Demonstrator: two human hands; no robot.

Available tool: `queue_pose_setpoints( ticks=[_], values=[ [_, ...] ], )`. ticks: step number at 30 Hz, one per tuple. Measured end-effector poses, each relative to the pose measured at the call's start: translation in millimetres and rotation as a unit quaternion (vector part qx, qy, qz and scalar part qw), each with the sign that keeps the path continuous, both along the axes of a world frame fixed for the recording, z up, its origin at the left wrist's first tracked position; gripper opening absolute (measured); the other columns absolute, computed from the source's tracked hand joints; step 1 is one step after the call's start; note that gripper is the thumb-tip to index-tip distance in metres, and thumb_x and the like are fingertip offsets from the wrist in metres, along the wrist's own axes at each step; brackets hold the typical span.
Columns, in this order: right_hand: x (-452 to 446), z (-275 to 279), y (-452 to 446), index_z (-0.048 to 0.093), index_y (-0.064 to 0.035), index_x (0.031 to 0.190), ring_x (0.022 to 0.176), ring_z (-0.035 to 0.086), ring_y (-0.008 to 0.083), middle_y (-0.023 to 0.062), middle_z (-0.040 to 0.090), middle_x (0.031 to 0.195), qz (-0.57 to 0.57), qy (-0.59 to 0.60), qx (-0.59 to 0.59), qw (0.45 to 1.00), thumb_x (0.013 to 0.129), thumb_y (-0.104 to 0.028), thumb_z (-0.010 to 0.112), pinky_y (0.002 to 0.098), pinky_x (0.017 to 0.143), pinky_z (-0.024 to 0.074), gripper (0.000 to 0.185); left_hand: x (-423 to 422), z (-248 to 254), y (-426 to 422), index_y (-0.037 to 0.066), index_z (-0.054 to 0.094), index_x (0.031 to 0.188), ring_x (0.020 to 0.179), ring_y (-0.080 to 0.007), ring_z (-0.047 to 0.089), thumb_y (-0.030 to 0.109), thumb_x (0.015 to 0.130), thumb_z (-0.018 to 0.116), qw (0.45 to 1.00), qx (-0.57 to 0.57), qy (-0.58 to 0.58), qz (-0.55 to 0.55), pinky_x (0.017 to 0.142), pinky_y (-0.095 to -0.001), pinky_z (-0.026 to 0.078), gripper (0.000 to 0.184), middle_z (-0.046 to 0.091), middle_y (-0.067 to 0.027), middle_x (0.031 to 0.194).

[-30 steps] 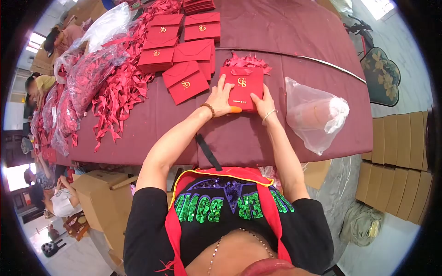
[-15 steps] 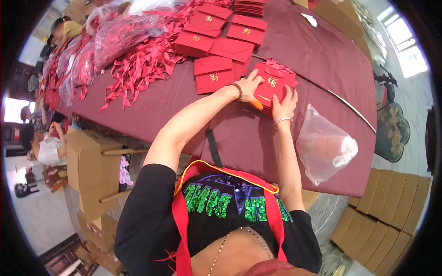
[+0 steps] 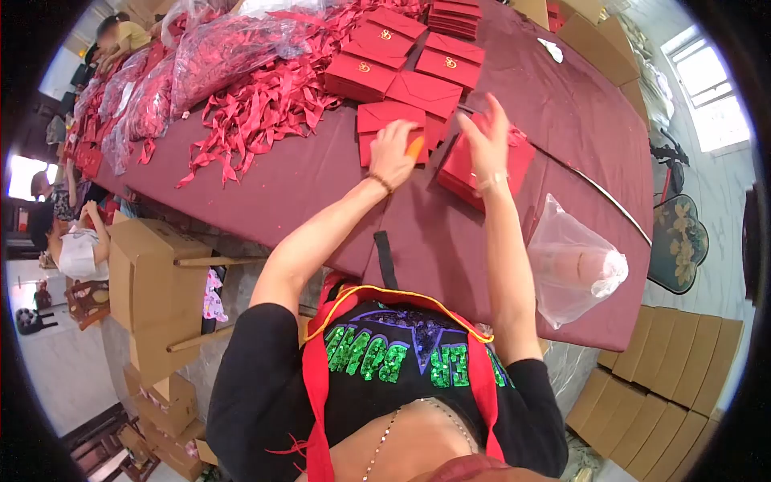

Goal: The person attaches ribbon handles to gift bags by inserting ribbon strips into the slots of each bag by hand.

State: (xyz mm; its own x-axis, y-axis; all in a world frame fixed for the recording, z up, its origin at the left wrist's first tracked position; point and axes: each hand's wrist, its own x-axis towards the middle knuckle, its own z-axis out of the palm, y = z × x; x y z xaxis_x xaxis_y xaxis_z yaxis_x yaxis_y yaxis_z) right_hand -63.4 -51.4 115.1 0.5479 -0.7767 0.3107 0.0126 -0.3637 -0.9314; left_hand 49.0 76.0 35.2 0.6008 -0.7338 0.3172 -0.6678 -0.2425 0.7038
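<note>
My left hand (image 3: 395,155), with an orange cover on one finger, is over the lower part of a red envelope-like pouch (image 3: 377,117) at the near end of the pouch group; whether it grips the pouch is unclear. Over the stack of red bags (image 3: 460,171) is my right hand (image 3: 487,145), its fingers spread and slightly blurred, holding nothing. Red ribbon ends show at the far side of that stack. More red pouches with gold lettering (image 3: 450,62) lie beyond my left hand.
Loose red ribbons (image 3: 241,132) and plastic-wrapped bundles (image 3: 229,60) cover the table's left part. A translucent bag (image 3: 562,261) lies at right. Cardboard boxes (image 3: 165,281) stand at left and others (image 3: 666,377) at right. Several people (image 3: 80,249) are at far left.
Both hands have come off the red bag stack. My left hand has moved left to the nearest pouch, and my right hand has lifted and spread its fingers. The view has swung left.
</note>
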Motion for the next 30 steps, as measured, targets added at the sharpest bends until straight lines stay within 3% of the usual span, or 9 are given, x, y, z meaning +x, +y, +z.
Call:
queue_pose_setpoints(
  ticks=[3,4,6,10,13,14,18,24,30],
  values=[
    [71,-21,-41,0.017,0.0047,0.140,0.130,0.033,0.0296,0.0208,0.029,0.142,0.041,0.038,0.196,0.979,0.067,-0.024,0.078,0.0384,0.104,0.0313,0.099,4,-17,34,0.013,0.050,0.121,0.119,-0.0337,0.040,0.032,0.078,0.065,0.995,0.052,-0.076,0.036,0.095,-0.0470,0.033,0.049,0.040,-0.0154,0.133],
    [88,-27,-51,0.017,0.0047,0.140,0.130,0.033,0.0296,0.0208,0.029,0.142,0.039,0.033,0.191,0.980,0.067,-0.024,0.078,0.0384,0.104,0.0313,0.099,9,-22,41,0.014,0.050,0.122,0.122,-0.0329,0.038,0.032,0.078,0.065,0.988,0.074,-0.129,0.042,0.097,-0.0446,0.031,0.050,0.040,-0.0151,0.134],
    [120,-43,-67,0.006,0.0027,0.142,0.130,0.033,0.0320,0.0213,0.030,0.142,-0.078,0.189,0.304,0.931,0.057,-0.028,0.085,0.0385,0.105,0.0322,0.120,18,-30,54,0.016,0.044,0.130,0.126,-0.0368,0.032,0.037,0.076,0.066,0.985,0.077,-0.155,0.006,0.100,-0.0487,0.028,0.062,0.034,-0.0174,0.138],
    [152,-115,-106,0.010,-0.0030,0.142,0.130,0.032,0.0366,0.0205,0.032,0.142,-0.110,0.339,0.319,0.878,0.046,-0.047,0.086,0.0473,0.106,0.0307,0.130,41,-47,62,0.015,0.041,0.134,0.129,-0.0388,0.027,0.043,0.078,0.064,0.977,0.106,-0.180,-0.043,0.101,-0.0506,0.027,0.067,0.027,-0.0194,0.143],
    [144,-99,-86,0.015,-0.0076,0.142,0.129,0.035,0.0355,0.0202,0.032,0.142,-0.164,0.405,0.280,0.855,0.046,-0.051,0.085,0.0489,0.104,0.0329,0.127,55,-52,66,0.014,0.042,0.133,0.129,-0.0388,0.028,0.041,0.080,0.063,0.975,0.112,-0.175,-0.075,0.102,-0.0497,0.027,0.063,0.028,-0.0195,0.143],
    [147,-86,-77,0.021,0.0015,0.139,0.126,0.040,0.0348,0.0219,0.035,0.140,-0.206,0.423,0.258,0.844,0.048,-0.039,0.088,0.0489,0.097,0.0397,0.120,59,-57,67,0.014,0.042,0.133,0.129,-0.0388,0.028,0.038,0.080,0.063,0.976,0.108,-0.164,-0.093,0.102,-0.0491,0.028,0.062,0.028,-0.0196,0.143],
    [140,-93,-72,0.022,0.0054,0.138,0.126,0.040,0.0335,0.0223,0.036,0.139,-0.223,0.379,0.213,0.872,0.048,-0.038,0.089,0.0480,0.097,0.0395,0.120,66,-65,72,0.013,0.042,0.133,0.129,-0.0392,0.029,0.033,0.081,0.064,0.976,0.093,-0.151,-0.125,0.102,-0.0481,0.029,0.060,0.028,-0.0202,0.143],
    [133,-96,-71,0.028,0.0121,0.132,0.122,0.045,0.0340,0.0253,0.043,0.132,-0.145,0.239,0.393,0.876,0.055,-0.029,0.087,0.0417,0.099,0.0378,0.105,68,-64,80,0.012,0.041,0.134,0.128,-0.0392,0.030,0.033,0.080,0.065,0.981,0.066,-0.118,-0.137,0.102,-0.0485,0.029,0.062,0.028,-0.0210,0.143],
    [112,-61,-1,0.031,0.0098,0.130,0.119,0.048,0.0338,0.0251,0.048,0.128,-0.267,0.238,0.247,0.900,0.057,-0.031,0.086,0.0419,0.098,0.0398,0.100,62,-33,106,0.013,0.042,0.133,0.118,-0.0336,0.039,0.023,0.072,0.067,0.983,0.048,-0.139,-0.114,0.095,-0.0464,0.030,0.067,0.034,-0.0170,0.138]
  ],
)
